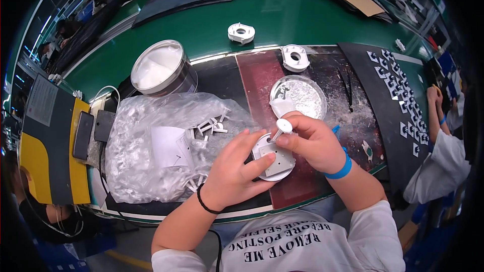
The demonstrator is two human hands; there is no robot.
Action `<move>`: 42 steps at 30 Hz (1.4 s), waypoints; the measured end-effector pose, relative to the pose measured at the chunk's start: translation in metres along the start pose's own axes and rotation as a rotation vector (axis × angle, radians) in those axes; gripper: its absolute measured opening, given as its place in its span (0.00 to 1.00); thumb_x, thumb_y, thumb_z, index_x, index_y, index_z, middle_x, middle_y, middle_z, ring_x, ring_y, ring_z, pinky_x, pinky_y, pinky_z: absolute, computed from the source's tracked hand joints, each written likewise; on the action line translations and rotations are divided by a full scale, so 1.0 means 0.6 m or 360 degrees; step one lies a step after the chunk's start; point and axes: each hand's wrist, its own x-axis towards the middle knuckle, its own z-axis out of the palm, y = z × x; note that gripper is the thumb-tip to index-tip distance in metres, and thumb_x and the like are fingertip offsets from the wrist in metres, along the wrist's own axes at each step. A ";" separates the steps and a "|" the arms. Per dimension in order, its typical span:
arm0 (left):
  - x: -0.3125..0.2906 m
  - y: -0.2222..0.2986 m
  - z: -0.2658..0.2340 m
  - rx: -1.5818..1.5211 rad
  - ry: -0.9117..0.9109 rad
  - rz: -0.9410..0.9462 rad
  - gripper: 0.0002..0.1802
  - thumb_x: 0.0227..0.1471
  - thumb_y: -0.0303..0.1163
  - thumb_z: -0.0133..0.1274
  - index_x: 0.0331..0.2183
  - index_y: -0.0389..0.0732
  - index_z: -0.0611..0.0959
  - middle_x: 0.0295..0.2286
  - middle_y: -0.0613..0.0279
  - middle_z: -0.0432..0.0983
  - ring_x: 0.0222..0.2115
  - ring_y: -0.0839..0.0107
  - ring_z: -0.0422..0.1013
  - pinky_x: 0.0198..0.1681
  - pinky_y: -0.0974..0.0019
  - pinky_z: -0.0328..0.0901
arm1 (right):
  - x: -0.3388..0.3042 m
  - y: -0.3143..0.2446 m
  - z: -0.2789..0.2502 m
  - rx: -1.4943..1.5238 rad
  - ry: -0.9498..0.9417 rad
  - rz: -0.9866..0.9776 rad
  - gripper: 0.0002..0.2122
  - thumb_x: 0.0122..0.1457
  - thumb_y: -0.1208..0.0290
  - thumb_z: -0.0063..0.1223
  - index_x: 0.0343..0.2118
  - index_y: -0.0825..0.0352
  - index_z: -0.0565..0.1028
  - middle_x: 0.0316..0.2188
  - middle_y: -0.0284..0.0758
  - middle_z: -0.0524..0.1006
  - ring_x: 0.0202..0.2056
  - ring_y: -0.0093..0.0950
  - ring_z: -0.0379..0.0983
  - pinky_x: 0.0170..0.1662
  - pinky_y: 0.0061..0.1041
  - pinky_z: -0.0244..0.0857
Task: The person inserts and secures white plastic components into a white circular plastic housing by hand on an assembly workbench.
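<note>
Two grips: left hand [234, 168] clasps a round white housing [283, 163], right hand [316, 143] pinches a disc-headed pin [284, 125]; bench edge [242, 214] at six o'clock, wide green tabletop [302, 26] toward twelve.

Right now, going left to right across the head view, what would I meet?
Yellow-and-grey panel, white paper sheet, your left hand, your right hand, dark mat bearing small white parts.

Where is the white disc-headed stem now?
In the head view, the white disc-headed stem is slightly right of centre, held by the right hand at the round base in the left hand.
</note>
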 end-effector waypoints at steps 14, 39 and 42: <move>-0.004 -0.010 -0.002 0.0028 0.0146 -0.0017 0.43 0.27 0.34 0.70 0.48 0.54 0.67 0.46 0.46 0.67 0.42 0.49 0.68 0.47 0.50 0.61 | -0.012 -0.001 -0.011 -0.0578 0.0115 -0.0213 0.23 0.49 0.72 0.57 0.50 0.67 0.66 0.39 0.32 0.71 0.41 0.23 0.64 0.43 0.19 0.59; -0.010 -0.027 -0.006 0.0189 0.0248 -0.0125 0.36 0.33 0.28 0.64 0.46 0.47 0.64 0.55 0.38 0.51 0.48 0.48 0.64 0.47 0.55 0.63 | 0.445 0.050 -0.148 -0.1049 0.0499 0.0582 0.21 0.50 0.58 0.53 0.44 0.65 0.68 0.32 0.34 0.71 0.29 0.26 0.68 0.32 0.26 0.62; -0.002 -0.026 0.002 0.0140 0.0201 -0.0090 0.33 0.36 0.27 0.62 0.46 0.46 0.66 0.54 0.39 0.52 0.47 0.48 0.65 0.46 0.56 0.63 | 0.496 0.087 -0.210 -0.1988 0.0354 0.0434 0.16 0.51 0.61 0.50 0.39 0.67 0.73 0.34 0.41 0.74 0.30 0.33 0.72 0.33 0.27 0.65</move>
